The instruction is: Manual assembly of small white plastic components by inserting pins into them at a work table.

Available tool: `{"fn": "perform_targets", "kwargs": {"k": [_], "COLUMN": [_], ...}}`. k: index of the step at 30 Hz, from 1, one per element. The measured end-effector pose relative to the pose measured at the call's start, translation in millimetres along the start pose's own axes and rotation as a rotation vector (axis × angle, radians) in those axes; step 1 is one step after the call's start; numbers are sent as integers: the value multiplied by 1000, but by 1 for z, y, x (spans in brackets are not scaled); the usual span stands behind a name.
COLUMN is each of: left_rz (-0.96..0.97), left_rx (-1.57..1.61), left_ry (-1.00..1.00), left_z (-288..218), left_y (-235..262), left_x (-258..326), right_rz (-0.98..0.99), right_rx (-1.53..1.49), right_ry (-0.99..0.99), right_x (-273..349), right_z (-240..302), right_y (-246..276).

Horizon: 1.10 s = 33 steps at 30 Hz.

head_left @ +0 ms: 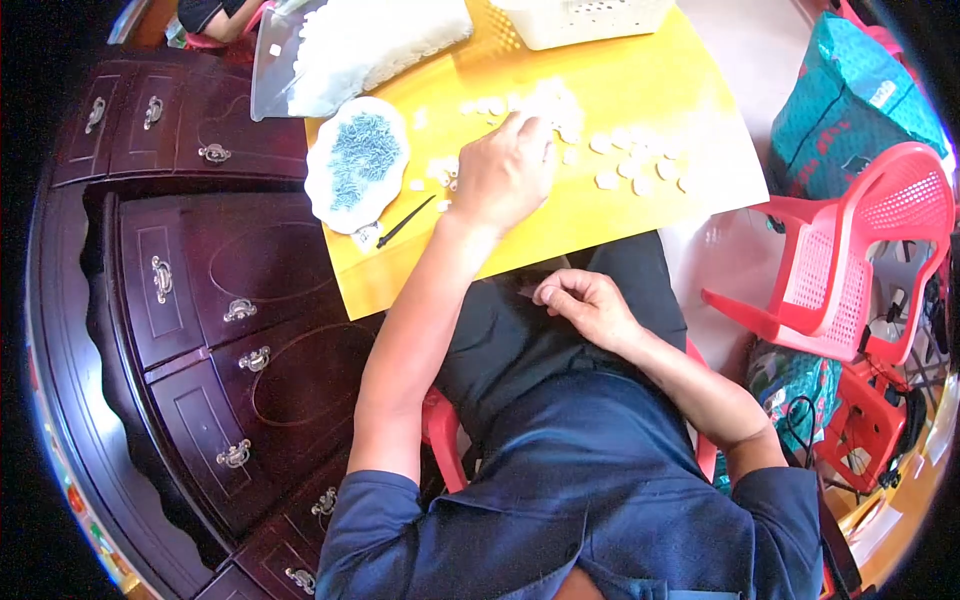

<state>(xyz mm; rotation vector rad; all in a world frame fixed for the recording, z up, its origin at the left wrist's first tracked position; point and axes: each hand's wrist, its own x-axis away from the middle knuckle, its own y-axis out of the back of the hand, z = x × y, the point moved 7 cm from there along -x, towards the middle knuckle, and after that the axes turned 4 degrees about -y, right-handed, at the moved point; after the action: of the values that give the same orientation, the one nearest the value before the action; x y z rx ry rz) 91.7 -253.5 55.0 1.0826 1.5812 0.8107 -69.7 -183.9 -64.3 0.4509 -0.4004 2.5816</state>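
Observation:
My left hand (505, 170) reaches over the yellow tabletop, back up and fingers curled down at a heap of small white round pieces (552, 100). Its fingertips are partly hidden, so what they hold does not show. Above my lap, just off the table's near edge, my right hand (592, 308) is closed in a pinch; anything in it is too small to make out. Loose white discs (640, 170) lie scattered right of my left hand. To its left are a few small white rings (447, 172) and a thin black tool (406, 221).
A white scalloped dish (322, 165) of small blue-grey pieces stands on the table (400, 270) at left. Behind are a clear bin (275, 75) of white pieces and a white basket (590, 25). Dark drawers (220, 260) stand left, a red chair (835, 260) right.

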Motion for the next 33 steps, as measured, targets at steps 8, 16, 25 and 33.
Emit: {"fn": "perform_targets", "kwargs": {"k": [8, 16, 25, 33], "left_rz": [-201, -317, -305, -362], "left_rx": [625, 730, 659, 660], "left_ry": [413, 573, 450, 352], "left_z": [5, 23, 17, 17], "left_y": [49, 19, 34, 36], "left_x": [82, 134, 130, 134], "right_rz": [-202, -546, -564, -545], "right_rx": [272, 1001, 1285, 1341], "right_ry": [344, 651, 584, 682], "right_x": [16, -20, -52, -54], "right_z": [88, 163, 162, 169], "right_y": [33, 55, 46, 42]}}
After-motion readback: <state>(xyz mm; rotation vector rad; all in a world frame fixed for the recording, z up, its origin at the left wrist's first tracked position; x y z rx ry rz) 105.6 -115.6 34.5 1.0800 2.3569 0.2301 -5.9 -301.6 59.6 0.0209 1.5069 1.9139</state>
